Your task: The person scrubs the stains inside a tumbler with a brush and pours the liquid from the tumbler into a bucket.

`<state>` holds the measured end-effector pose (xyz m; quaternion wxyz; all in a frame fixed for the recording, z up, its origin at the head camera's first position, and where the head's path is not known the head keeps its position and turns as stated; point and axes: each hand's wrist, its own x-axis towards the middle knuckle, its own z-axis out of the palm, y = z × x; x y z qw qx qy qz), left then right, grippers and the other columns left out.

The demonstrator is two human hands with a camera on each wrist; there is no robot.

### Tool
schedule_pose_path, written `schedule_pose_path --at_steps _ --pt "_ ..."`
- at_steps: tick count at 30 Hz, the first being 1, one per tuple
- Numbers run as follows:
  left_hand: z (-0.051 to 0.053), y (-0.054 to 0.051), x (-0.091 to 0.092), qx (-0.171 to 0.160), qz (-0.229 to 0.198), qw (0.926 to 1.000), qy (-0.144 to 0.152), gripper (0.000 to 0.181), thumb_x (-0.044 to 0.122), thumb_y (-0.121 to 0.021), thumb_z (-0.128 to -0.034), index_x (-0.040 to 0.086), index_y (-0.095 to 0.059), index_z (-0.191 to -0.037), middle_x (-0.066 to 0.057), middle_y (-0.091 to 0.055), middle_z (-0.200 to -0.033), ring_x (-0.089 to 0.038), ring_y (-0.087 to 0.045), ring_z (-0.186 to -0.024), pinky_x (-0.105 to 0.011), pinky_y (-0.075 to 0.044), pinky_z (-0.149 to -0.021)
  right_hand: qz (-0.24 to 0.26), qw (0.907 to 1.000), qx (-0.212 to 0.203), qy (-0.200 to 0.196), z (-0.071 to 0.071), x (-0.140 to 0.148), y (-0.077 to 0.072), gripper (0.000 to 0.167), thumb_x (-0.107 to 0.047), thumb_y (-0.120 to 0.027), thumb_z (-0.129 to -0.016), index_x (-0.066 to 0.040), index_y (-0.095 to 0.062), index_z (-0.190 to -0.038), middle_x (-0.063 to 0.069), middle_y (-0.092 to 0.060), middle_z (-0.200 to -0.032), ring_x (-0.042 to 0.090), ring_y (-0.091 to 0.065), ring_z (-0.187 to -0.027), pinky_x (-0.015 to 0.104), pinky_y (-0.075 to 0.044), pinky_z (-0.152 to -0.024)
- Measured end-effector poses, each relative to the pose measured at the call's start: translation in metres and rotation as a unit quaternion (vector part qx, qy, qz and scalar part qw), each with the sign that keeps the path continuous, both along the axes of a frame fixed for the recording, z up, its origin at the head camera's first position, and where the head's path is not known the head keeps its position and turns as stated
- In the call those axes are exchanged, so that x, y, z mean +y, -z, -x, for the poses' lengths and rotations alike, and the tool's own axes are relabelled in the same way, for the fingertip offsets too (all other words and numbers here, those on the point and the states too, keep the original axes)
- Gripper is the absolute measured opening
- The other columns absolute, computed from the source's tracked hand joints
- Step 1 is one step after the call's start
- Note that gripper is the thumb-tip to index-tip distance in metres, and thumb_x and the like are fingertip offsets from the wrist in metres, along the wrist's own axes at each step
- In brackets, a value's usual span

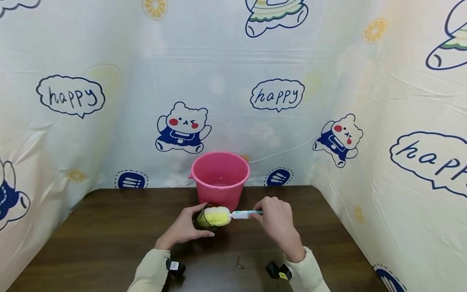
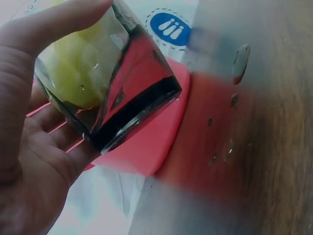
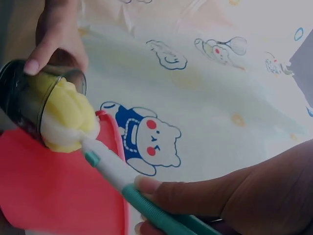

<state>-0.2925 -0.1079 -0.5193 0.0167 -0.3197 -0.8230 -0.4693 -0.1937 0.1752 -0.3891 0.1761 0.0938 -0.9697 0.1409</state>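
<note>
My left hand [image 1: 186, 226] grips a dark, see-through drinking glass [image 2: 142, 93], tilted on its side with its mouth toward the right. Partly inside that mouth is the yellow and white sponge head of a cup brush [image 3: 68, 117]. The fingers of my right hand [image 1: 276, 219] hold the brush by its white and green handle [image 3: 151, 208]. Just behind the glass stands a pink bucket [image 1: 220, 182], upright on the table. In the left wrist view, yellow sponge shows through the glass wall, short of the thick base.
The brown wooden table [image 1: 109, 235] has a small brownish mark or object [image 1: 239, 263] near the front, too small to tell. Water drops [image 2: 230, 149] lie on the tabletop. A printed cloth [image 1: 226, 61] hangs behind and at both sides.
</note>
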Motion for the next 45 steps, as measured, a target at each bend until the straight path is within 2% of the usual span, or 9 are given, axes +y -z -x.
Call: schedule_pose_path --at_steps 6,9,12,16,23,30,37,42,45 --pt "-0.0007 -0.0013 0.0008 0.018 0.013 0.9997 0.013 0.087 0.030 -0.096 -0.0680 0.015 -0.057 -0.144 0.005 -0.061 -0.140 -0.019 -0.056 -0.130 -0.051 -0.049 -0.106 -0.027 0.9991 -0.030 -0.010 -0.0026 0.0018 -0.0026 0.015 -0.030 -0.091 -0.076 -0.019 -0.081 -0.075 -0.008 -0.068 -0.066 0.007 -0.047 -0.055 0.024 -0.038 -0.046" --pt "-0.0019 -0.0012 0.0027 0.021 0.017 0.9994 0.022 0.087 0.032 -0.096 -0.0691 0.013 -0.056 -0.145 0.002 -0.061 -0.140 -0.020 -0.057 -0.129 -0.050 -0.049 -0.106 -0.021 0.9994 -0.023 -0.015 -0.0038 0.0029 -0.0040 0.015 -0.030 -0.091 -0.075 -0.020 -0.081 -0.075 -0.009 -0.068 -0.067 0.006 -0.047 -0.057 0.025 -0.038 -0.047" --pt "-0.0018 -0.0008 0.0040 0.007 0.008 0.9998 0.019 0.086 0.030 -0.096 -0.0689 0.016 -0.056 -0.144 0.007 -0.062 -0.139 -0.016 -0.057 -0.128 -0.048 -0.049 -0.107 -0.002 1.0000 -0.009 -0.001 -0.0010 0.0038 -0.0038 0.015 -0.030 -0.092 -0.074 -0.019 -0.081 -0.076 -0.008 -0.068 -0.067 0.007 -0.046 -0.055 0.025 -0.038 -0.046" --pt "-0.0010 0.0007 0.0028 0.004 0.003 0.9999 0.011 0.086 0.027 -0.097 -0.0674 0.018 -0.058 -0.143 0.011 -0.062 -0.138 -0.013 -0.057 -0.128 -0.047 -0.048 -0.108 -0.002 0.9997 -0.019 0.014 0.0039 0.0041 0.0004 0.016 -0.030 -0.091 -0.075 -0.018 -0.081 -0.075 -0.007 -0.067 -0.067 0.009 -0.046 -0.054 0.026 -0.038 -0.045" --pt "-0.0037 0.0011 0.0020 0.013 0.021 0.9996 0.011 0.090 0.032 -0.096 -0.0681 0.009 -0.056 -0.145 0.000 -0.061 -0.142 -0.022 -0.056 -0.131 -0.053 -0.048 -0.106 -0.014 0.9991 -0.038 -0.013 0.0013 0.0030 0.0013 0.016 -0.030 -0.092 -0.074 -0.020 -0.080 -0.073 -0.009 -0.067 -0.068 0.008 -0.047 -0.057 0.025 -0.039 -0.047" --pt "-0.0007 -0.0007 0.0011 0.001 0.007 1.0000 0.005 0.086 0.031 -0.096 -0.0693 0.020 -0.056 -0.145 0.010 -0.061 -0.139 -0.016 -0.056 -0.128 -0.049 -0.049 -0.107 0.010 0.9993 -0.021 0.029 0.0013 0.0034 -0.0019 0.016 -0.032 -0.091 -0.075 -0.019 -0.081 -0.075 -0.009 -0.065 -0.065 0.010 -0.046 -0.053 0.027 -0.038 -0.045" --pt "-0.0018 -0.0017 0.0018 0.013 0.021 0.9997 0.008 0.089 0.034 -0.096 -0.0678 0.013 -0.056 -0.145 0.003 -0.061 -0.140 -0.020 -0.057 -0.130 -0.051 -0.049 -0.106 0.001 0.9988 -0.049 0.004 -0.0017 0.0030 -0.0045 0.015 -0.030 -0.091 -0.074 -0.021 -0.080 -0.072 -0.011 -0.064 -0.064 0.009 -0.047 -0.056 0.027 -0.039 -0.047" --pt "-0.0020 -0.0007 0.0027 0.003 0.009 0.9999 0.005 0.086 0.037 -0.096 -0.0681 0.021 -0.057 -0.143 0.011 -0.062 -0.137 -0.013 -0.057 -0.127 -0.047 -0.049 -0.106 0.020 0.9991 -0.020 0.031 -0.0004 0.0010 -0.0018 0.017 -0.031 -0.092 -0.073 -0.018 -0.081 -0.076 -0.008 -0.067 -0.066 0.010 -0.047 -0.055 0.026 -0.039 -0.045" --pt "-0.0019 -0.0010 0.0022 -0.001 0.006 1.0000 0.002 0.086 0.036 -0.096 -0.0675 0.021 -0.057 -0.143 0.011 -0.061 -0.138 -0.014 -0.056 -0.128 -0.049 -0.049 -0.107 0.006 0.9991 -0.023 0.034 -0.0007 0.0005 -0.0010 0.017 -0.031 -0.092 -0.074 -0.018 -0.081 -0.075 -0.007 -0.066 -0.067 0.010 -0.047 -0.055 0.026 -0.039 -0.045"
